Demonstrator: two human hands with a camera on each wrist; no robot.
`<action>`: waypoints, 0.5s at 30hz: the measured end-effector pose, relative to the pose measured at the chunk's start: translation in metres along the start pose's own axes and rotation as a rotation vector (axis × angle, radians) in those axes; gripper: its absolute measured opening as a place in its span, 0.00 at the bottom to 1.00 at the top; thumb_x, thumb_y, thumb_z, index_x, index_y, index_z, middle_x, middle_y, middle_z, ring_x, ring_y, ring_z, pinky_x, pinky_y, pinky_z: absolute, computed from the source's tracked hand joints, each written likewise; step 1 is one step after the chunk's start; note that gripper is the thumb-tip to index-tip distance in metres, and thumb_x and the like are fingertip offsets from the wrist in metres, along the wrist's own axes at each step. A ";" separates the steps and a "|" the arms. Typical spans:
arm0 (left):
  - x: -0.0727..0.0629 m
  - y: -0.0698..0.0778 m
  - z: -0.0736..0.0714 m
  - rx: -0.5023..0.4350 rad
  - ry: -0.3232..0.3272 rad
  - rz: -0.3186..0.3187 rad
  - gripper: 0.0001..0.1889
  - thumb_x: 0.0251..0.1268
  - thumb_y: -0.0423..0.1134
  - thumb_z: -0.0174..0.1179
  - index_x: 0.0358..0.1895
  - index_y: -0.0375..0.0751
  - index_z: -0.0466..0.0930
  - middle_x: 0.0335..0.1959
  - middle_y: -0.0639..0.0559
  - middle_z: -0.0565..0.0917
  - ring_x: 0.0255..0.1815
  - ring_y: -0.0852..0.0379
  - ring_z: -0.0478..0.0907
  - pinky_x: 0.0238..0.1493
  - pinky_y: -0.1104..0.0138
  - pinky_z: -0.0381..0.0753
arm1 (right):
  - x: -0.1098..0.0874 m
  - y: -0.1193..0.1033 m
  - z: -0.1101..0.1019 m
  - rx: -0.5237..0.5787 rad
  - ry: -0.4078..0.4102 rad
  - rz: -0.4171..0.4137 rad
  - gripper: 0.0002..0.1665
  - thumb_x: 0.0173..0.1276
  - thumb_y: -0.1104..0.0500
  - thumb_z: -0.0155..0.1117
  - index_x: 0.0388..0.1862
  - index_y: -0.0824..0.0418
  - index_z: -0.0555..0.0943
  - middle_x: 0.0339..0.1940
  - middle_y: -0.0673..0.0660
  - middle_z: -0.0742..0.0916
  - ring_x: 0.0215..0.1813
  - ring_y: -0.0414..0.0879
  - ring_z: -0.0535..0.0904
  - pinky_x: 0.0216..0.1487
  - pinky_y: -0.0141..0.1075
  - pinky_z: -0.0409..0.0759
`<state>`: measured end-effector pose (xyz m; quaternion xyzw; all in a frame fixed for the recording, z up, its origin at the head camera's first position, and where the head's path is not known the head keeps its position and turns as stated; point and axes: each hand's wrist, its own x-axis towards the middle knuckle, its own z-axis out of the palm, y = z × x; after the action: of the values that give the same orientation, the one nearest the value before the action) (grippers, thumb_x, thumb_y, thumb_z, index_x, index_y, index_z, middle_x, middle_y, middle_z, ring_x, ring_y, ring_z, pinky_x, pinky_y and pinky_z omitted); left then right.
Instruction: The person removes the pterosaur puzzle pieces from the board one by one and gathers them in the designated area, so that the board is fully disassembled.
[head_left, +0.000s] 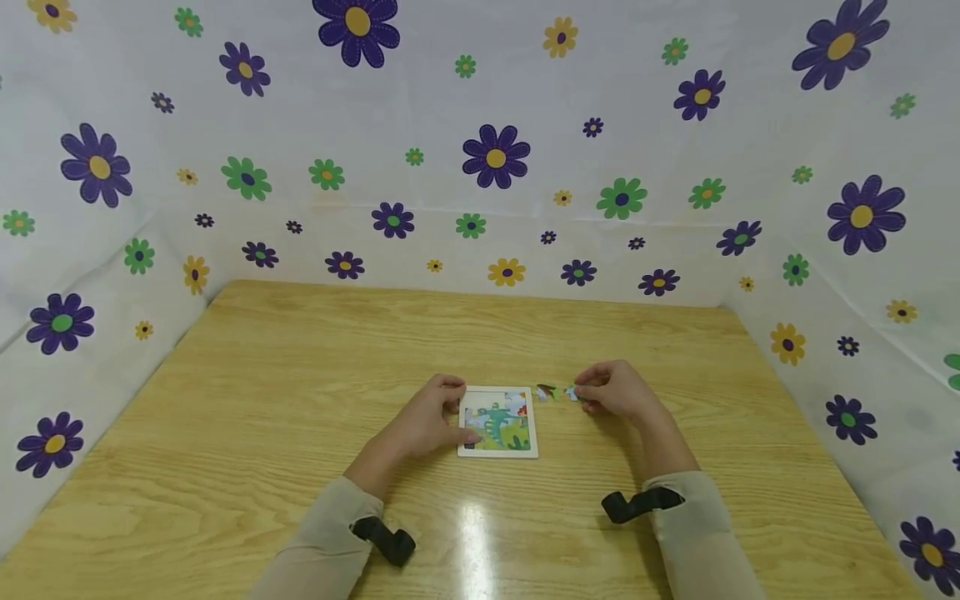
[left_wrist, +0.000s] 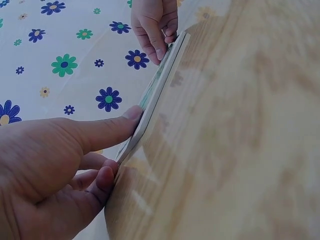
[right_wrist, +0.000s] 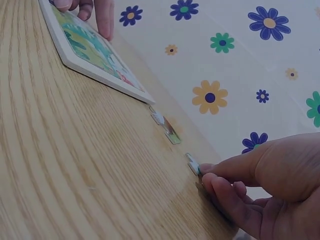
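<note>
A square jigsaw puzzle board (head_left: 498,454) with a white rim lies on the table, showing a teal dinosaur among green plants. Its upper left part looks pale, without picture pieces. My left hand (head_left: 427,419) holds the board at its left side, thumb over the rim and fingers curled against the edge, as the left wrist view shows. To the board's right, my right hand (head_left: 617,390) pinches a small puzzle piece (right_wrist: 192,164) between thumb and fingertips, just at the tabletop. Another puzzle piece (right_wrist: 166,126), brown, white and green, lies flat between the board's corner and the pinched piece.
The wood-grain table (head_left: 300,367) reaches back to a white cloth (head_left: 435,108) printed with purple, green and yellow flowers, which also hangs along both sides. Black straps (head_left: 386,540) are worn at both sleeves. Light glares off the tabletop near the front.
</note>
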<state>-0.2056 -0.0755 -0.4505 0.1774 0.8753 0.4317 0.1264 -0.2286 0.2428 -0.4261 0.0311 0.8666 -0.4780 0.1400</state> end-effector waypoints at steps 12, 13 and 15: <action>0.000 0.001 -0.002 -0.029 -0.020 -0.027 0.43 0.54 0.42 0.77 0.72 0.32 0.67 0.71 0.52 0.66 0.50 0.56 0.69 0.45 0.66 0.71 | 0.004 0.007 -0.006 0.086 -0.003 -0.012 0.21 0.73 0.61 0.63 0.59 0.74 0.78 0.40 0.59 0.86 0.31 0.39 0.82 0.35 0.30 0.83; 0.000 0.001 -0.002 -0.030 -0.019 -0.026 0.43 0.54 0.42 0.77 0.72 0.32 0.67 0.71 0.52 0.66 0.49 0.56 0.69 0.45 0.66 0.71 | 0.005 0.006 -0.005 0.096 0.001 -0.018 0.21 0.73 0.61 0.63 0.59 0.74 0.78 0.41 0.60 0.86 0.31 0.39 0.82 0.36 0.30 0.83; 0.000 0.000 -0.002 -0.031 -0.015 -0.025 0.43 0.53 0.42 0.77 0.72 0.32 0.67 0.72 0.51 0.66 0.49 0.57 0.69 0.44 0.66 0.71 | 0.005 0.002 -0.002 0.105 -0.005 -0.036 0.22 0.73 0.61 0.63 0.59 0.74 0.78 0.43 0.62 0.87 0.33 0.39 0.83 0.38 0.31 0.84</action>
<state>-0.2059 -0.0766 -0.4495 0.1676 0.8698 0.4422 0.1412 -0.2334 0.2455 -0.4283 0.0219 0.8404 -0.5253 0.1318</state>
